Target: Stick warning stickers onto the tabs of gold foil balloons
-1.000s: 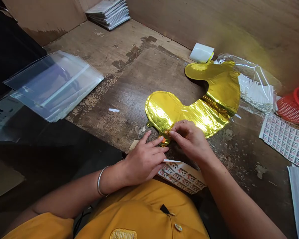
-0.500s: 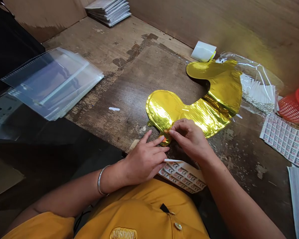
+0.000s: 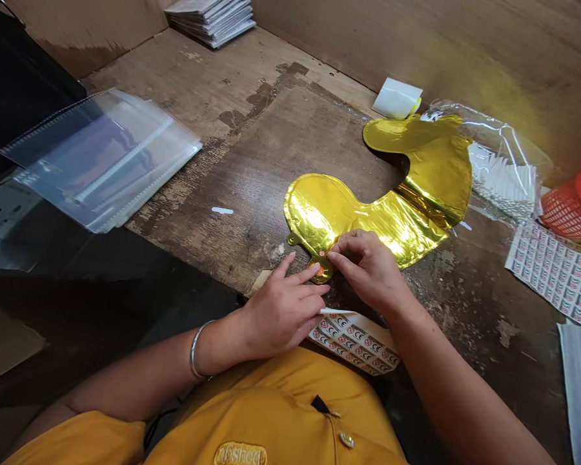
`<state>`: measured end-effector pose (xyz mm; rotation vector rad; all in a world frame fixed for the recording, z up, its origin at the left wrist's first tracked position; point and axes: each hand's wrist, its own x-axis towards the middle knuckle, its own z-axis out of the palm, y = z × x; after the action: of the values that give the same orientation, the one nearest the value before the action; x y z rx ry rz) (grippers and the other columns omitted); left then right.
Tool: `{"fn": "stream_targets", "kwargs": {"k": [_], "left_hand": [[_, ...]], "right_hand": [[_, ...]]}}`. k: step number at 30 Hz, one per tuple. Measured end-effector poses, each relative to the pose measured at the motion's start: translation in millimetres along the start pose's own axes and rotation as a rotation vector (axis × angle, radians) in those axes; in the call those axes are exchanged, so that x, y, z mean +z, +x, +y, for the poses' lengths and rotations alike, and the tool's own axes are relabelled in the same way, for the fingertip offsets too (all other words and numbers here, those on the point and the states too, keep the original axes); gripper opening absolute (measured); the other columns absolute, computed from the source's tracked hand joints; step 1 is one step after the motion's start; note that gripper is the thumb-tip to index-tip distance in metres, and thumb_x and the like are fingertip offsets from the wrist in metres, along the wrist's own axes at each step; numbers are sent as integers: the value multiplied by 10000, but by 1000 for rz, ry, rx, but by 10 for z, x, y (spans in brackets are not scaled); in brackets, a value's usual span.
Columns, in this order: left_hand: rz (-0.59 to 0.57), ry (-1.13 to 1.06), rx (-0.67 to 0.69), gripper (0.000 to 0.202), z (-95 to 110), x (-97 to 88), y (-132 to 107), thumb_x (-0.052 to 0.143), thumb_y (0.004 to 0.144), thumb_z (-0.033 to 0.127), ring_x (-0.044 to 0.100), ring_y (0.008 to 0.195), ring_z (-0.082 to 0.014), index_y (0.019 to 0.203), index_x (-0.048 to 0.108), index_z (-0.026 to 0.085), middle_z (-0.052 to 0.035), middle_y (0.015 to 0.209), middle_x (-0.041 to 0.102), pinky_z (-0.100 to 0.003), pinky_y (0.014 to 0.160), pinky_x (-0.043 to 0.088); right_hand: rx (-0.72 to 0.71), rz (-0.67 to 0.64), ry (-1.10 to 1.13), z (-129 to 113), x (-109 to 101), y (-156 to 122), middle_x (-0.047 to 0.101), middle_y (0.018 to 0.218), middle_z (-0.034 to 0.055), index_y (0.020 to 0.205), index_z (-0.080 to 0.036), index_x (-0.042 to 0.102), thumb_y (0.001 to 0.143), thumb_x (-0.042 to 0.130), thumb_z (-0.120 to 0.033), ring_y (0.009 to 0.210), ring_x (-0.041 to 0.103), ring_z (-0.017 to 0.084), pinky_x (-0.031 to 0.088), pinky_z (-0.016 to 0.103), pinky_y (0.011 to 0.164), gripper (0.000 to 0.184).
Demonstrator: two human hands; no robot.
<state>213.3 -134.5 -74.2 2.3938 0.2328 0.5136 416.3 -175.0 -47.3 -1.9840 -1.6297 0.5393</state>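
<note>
A shiny gold foil balloon (image 3: 314, 200), flat and curved in shape, lies on the worn wooden table. My left hand (image 3: 285, 307) rests with fingers spread, its index fingertip on the balloon's small tail. At the neck above that tail, my right hand (image 3: 368, 268) has thumb and index finger pinched at a small sticker (image 3: 322, 254) with a reddish mark, against the foil. The fingers partly hide it. Beneath my left hand, at the table's front edge, a sheet of CE-marked stickers (image 3: 356, 345) sticks out, one edge curled.
Clear plastic sleeves (image 3: 121, 161) are stacked at the left edge. Folded packets (image 3: 213, 19) lie at the back. On the right are a clear bag of white paper strips (image 3: 501, 177), a red basket (image 3: 571, 203) and another sticker sheet (image 3: 554, 274). A white slip (image 3: 222, 210) lies mid-table.
My right fingertips have shifted very slightly at the balloon's neck, showing more of the reddish mark. My left hand and the balloon look the same.
</note>
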Motion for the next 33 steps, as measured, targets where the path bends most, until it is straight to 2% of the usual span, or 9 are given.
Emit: {"fn": "stream_targets", "kwargs": {"k": [8, 12, 15, 18, 21, 23, 26, 30, 33], "left_hand": [[4, -12, -20, 81, 11, 10, 6, 562, 885, 182, 492, 1311, -316, 914, 636, 166, -71, 1190, 699, -610, 1154, 122], [7, -12, -35, 127, 22, 12, 15, 554, 890, 184, 516, 1291, -306, 982, 637, 159, -81, 1196, 696, -609, 1154, 115], [-3, -17, -45, 155, 23, 18, 21, 545, 899, 184, 529, 1280, -292, 1025, 633, 162, -72, 1199, 696, -604, 1152, 108], [17, -13, -40, 169, 13, 22, 14, 537, 912, 195, 539, 1270, -276, 1051, 628, 165, -62, 1192, 699, -581, 1150, 113], [58, 5, 1, 133, 2, 21, -8, 547, 906, 205, 559, 1231, -255, 990, 645, 174, -41, 1152, 714, -520, 1135, 169], [78, 26, 29, 104, 3, 15, -19, 565, 894, 223, 591, 1138, -239, 902, 658, 179, -32, 1091, 728, -457, 1060, 278], [83, 57, 35, 106, 17, 1, -15, 591, 876, 246, 599, 971, -210, 834, 660, 176, -19, 1002, 734, -391, 897, 359], [76, 47, 32, 76, 40, -15, 8, 596, 863, 220, 586, 937, -197, 865, 660, 179, -8, 975, 730, -383, 869, 346], [91, 25, 24, 65, 49, -22, 13, 601, 856, 211, 581, 938, -198, 876, 652, 176, -6, 957, 724, -379, 865, 347]], "right_hand": [[42, 45, -140, -57, 73, -25, 597, 768, 38, 711, -210, 615, 799, 677, -319, 791, 523, 208, 397, 348, 701, 153], [108, 129, -263, 14, 83, 10, 592, 781, 42, 802, -203, 566, 730, 742, -437, 711, 509, 195, 378, 322, 619, 301], [148, 169, -363, 101, 11, 61, 604, 745, 54, 782, -201, 562, 836, 617, -343, 657, 515, 193, 382, 321, 578, 161], [-15, 212, -394, 85, -103, 29, 659, 856, 102, 893, -177, 614, 880, 472, -174, 736, 587, 216, 467, 345, 623, 142], [-386, -1, -344, 4, -167, -108, 670, 1094, 134, 1023, -167, 644, 899, 466, -131, 977, 618, 234, 538, 376, 808, 220], [-511, -126, -319, -5, -153, -204, 655, 1199, 128, 1087, -164, 647, 899, 491, -115, 1089, 597, 235, 539, 385, 909, 249], [-546, -88, -303, 78, -76, -285, 661, 1233, 138, 1139, -140, 644, 901, 516, -104, 1151, 599, 233, 530, 392, 985, 272], [-588, 20, -274, 185, 9, -290, 682, 1204, 144, 1115, -147, 662, 899, 527, -99, 1148, 626, 234, 523, 397, 1005, 259], [-444, 83, -128, 178, 2, -258, 730, 1071, 106, 968, -185, 689, 894, 552, -129, 994, 684, 201, 569, 344, 883, 166]]}}
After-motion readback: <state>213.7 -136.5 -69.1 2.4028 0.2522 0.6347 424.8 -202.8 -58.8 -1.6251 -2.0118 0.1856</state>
